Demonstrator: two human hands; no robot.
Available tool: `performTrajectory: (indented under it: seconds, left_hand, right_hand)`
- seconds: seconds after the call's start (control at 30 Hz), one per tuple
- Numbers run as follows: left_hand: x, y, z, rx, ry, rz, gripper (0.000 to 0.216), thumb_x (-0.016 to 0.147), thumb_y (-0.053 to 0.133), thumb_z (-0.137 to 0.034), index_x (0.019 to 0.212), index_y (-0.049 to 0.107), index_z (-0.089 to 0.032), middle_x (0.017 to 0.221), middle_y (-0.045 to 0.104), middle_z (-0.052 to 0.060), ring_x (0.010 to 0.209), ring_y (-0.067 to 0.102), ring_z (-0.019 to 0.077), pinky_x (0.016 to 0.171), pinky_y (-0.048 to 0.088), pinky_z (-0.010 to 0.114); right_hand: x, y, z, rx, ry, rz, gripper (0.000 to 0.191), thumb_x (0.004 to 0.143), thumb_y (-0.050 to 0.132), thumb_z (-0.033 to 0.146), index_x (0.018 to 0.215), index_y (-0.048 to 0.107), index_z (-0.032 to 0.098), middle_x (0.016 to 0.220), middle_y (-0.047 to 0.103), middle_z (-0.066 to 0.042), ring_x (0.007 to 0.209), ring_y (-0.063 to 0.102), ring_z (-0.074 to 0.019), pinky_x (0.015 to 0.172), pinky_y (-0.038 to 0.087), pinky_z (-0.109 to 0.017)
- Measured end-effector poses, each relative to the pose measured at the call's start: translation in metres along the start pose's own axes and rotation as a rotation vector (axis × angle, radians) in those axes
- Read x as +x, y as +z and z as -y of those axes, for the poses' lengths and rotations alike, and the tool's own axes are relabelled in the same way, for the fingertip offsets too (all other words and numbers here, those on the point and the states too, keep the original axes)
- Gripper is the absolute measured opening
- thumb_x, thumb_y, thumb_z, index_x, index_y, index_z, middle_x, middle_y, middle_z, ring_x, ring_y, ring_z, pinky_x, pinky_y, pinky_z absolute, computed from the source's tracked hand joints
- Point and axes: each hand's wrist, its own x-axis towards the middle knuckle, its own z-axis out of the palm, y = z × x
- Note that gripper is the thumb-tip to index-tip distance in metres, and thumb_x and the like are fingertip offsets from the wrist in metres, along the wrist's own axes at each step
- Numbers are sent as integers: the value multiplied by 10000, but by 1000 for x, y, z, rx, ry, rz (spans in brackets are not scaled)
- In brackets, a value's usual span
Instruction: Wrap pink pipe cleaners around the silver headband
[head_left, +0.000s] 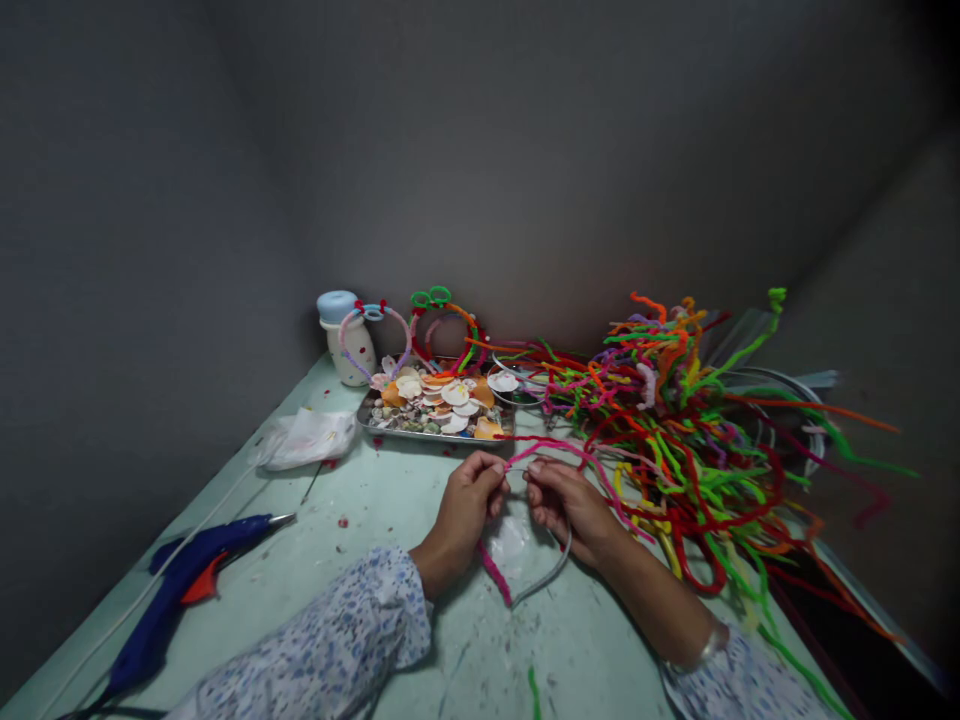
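Green fuzzy scrap (534,692) at the near edge of the pale table (600,655). Blue glue gun (191,570), orange trigger, lies near left, nozzle pointing away; white cord (161,570) crosses over it. Floral sleeves (352,630) on both forearms.

Hoop (544,580) sits between the hands, mid-table: one side wrapped in pink fuzz, the other bare grey, clear plastic (513,540) showing on the table within it. Left hand (471,495) closed, thumb and forefinger pinching the pink strand (559,446) by the hoop's pink side; strand arcs off past the right hand. Right hand (574,505) curled closed, gripping the hoop on its grey side; exact fingertip contact too small to tell.

Further off, left: crumpled white packet (311,438). Right: big tangled heap of fuzzy stems (675,430), many colours. Beyond the hands, metal tray (427,436) full of shells (456,394) and small stones. Decorated headbands (411,338) stand at its back, white jar (354,350) with blue lid just beside. Dark grey wall (480,180) behind everything.
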Motion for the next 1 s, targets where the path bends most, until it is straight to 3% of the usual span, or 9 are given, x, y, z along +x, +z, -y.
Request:
performTrajectory:
  seconds: [0.73,1.0]
  left_hand:
    - [-4,3,-4,44,35,-27,238,753,600,-393,802,553,-164,600,491,-42,447,377,47,429,261,179]
    - [-5,2,-2,117,59,-58,201,735,626,-309,868,584,-164,591,462,-52,482,362,53,445,265,172]
  right_hand:
    - [0,2,1,1,19,-19,186,740,704,298,707,579,165,521,581,41,374,517,-53,356,416,-124]
    - [1,0,0,-4,11,0,182,755,696,303,722,582,166,522,582,45,374,522,-48,370,432,-120]
